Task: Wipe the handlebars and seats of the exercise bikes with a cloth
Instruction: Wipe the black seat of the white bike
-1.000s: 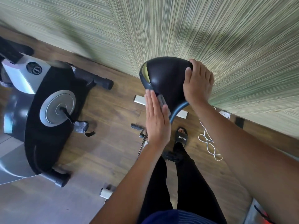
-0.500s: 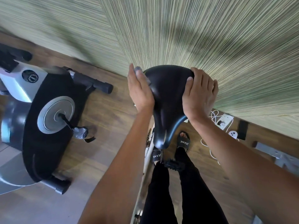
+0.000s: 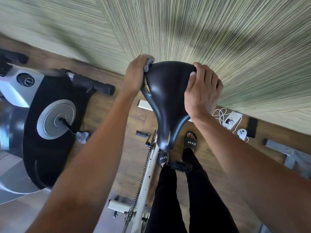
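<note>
Since a second earlier, the left hand [image 3: 136,76] had slid from the narrow nose of the glossy black padded bike seat [image 3: 165,98] up to its wide rear left corner, where it pressed a small grey cloth [image 3: 149,65], bunched under curled fingers, against the rim. The right hand [image 3: 201,93] lay spread and flat over the seat's rear right side, steadying it, thumb on top. By my reckoning the seat was mid-wipe; no handlebars showed, and the black-and-silver exercise bike [image 3: 48,125] left of the seat looked untouched. Below the seat ran brown wood flooring [image 3: 104,111]; behind it stood a green striped wall [image 3: 185,31], and a white charger with cable [image 3: 231,119] lay right of it.
</note>
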`<state>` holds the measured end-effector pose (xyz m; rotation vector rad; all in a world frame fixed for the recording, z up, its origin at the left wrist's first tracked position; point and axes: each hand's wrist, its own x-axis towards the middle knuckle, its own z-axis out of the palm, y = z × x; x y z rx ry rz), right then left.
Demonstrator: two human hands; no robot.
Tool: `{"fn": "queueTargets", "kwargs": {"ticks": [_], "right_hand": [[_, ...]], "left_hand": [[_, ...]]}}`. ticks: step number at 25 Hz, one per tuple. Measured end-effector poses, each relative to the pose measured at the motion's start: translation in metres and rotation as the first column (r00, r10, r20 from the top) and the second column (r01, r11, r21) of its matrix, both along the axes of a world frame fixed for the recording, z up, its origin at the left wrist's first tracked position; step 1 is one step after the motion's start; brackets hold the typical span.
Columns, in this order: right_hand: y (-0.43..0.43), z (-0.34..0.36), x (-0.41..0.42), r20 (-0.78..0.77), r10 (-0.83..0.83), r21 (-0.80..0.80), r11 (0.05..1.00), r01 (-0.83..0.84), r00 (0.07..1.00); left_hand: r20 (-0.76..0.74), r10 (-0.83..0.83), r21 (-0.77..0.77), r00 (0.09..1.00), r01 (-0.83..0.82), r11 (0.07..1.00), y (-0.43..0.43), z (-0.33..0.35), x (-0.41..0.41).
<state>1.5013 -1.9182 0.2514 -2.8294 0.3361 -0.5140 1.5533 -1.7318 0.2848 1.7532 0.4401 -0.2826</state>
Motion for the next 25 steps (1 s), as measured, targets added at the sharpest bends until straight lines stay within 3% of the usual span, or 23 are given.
{"fn": "queueTargets", "kwargs": {"ticks": [2,4,8,12,17,20,23,25], "right_hand": [[0.001,0.002,0.0,0.002,-0.004,0.006,1.0,0.004,1.0],[0.001,0.003,-0.001,0.004,-0.004,0.018,1.0,0.004,1.0],[0.001,0.007,-0.002,-0.043,0.014,0.06,0.998,-0.011,0.999],[0.001,0.012,-0.002,-0.106,0.026,0.107,0.994,-0.015,0.994],[-0.001,0.015,-0.003,-0.122,0.057,0.146,0.989,-0.039,0.991],[-0.001,0.015,-0.005,-0.108,0.058,0.158,0.987,-0.041,0.992],[-0.004,0.019,-0.001,-0.176,0.08,0.25,0.968,-0.034,0.981],[-0.012,0.02,0.003,-0.227,0.124,0.371,0.928,-0.032,0.966]], "left_hand": [[0.166,0.174,-0.072,0.971,-0.164,0.984,-0.015,0.003,-0.04],[0.227,0.247,-0.045,0.942,-0.243,0.969,-0.036,-0.007,-0.079],[0.161,0.064,0.189,0.985,-0.095,0.977,-0.073,-0.022,-0.153],[0.221,-0.088,0.202,0.971,0.042,0.979,-0.078,-0.021,-0.24],[0.272,-0.167,0.434,0.948,0.034,0.9,-0.088,-0.03,-0.257],[0.286,-0.361,0.62,0.887,0.116,0.776,-0.073,-0.027,-0.222],[0.219,-0.571,0.84,0.791,0.144,0.522,-0.069,-0.017,-0.167],[0.115,-0.589,0.919,0.8,0.139,0.369,-0.076,-0.012,-0.114]]}}
